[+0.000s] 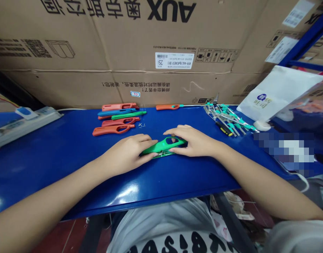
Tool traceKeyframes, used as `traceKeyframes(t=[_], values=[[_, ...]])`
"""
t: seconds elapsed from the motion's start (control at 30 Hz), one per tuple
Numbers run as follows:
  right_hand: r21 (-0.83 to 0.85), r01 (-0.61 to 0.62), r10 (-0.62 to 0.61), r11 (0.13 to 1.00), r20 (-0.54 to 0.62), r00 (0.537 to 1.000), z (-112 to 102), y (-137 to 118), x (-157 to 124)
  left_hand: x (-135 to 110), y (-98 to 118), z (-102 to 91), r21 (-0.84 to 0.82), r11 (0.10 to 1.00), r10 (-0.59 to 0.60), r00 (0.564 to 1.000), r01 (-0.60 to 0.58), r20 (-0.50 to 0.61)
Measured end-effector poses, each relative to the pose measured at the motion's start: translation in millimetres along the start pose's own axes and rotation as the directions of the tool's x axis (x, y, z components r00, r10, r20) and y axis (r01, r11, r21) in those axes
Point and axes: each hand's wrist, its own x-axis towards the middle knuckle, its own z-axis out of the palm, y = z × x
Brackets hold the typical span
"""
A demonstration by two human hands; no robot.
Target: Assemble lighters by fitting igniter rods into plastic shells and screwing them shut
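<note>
A green lighter casing [165, 143] is held between my two hands just above the blue tabletop, with thin wire-like parts along its near side. My left hand [133, 151] grips its left end, thumb below and fingers above. Around the right end, beside the oval trigger opening, closes my right hand [190, 140]. Beyond my left hand lie several orange, blue and green lighter casings [112, 130]. At the back, an orange lighter [166, 106] with a metal rod points right. Several metal lighter rods with teal parts [224, 116] are piled to the right.
A yellow-and-black tool handle [224, 129] lies by the rod pile. Behind the table [119, 189] stands a large cardboard box [111, 42]. A power strip [27, 123] is at the left, a white paper bag [277, 91] at the right. Tiny metal bits [142, 124] lie near the casings.
</note>
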Motion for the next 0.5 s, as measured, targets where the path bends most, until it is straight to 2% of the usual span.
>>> traceKeyframes(t=[0.23, 0.5], values=[[0.013, 0.053, -0.054, 0.999, 0.068, 0.996, 3.7, 1.9, 0.4, 1.1, 3.0, 1.6, 0.03, 0.999, 0.016, 0.997, -0.018, 0.078], [0.092, 0.067, -0.076, 0.993, 0.099, 0.992, 8.9, 4.7, 2.6, -0.9, -1.1, 8.0, 0.021, 1.0, 0.003, 0.997, -0.004, 0.078]])
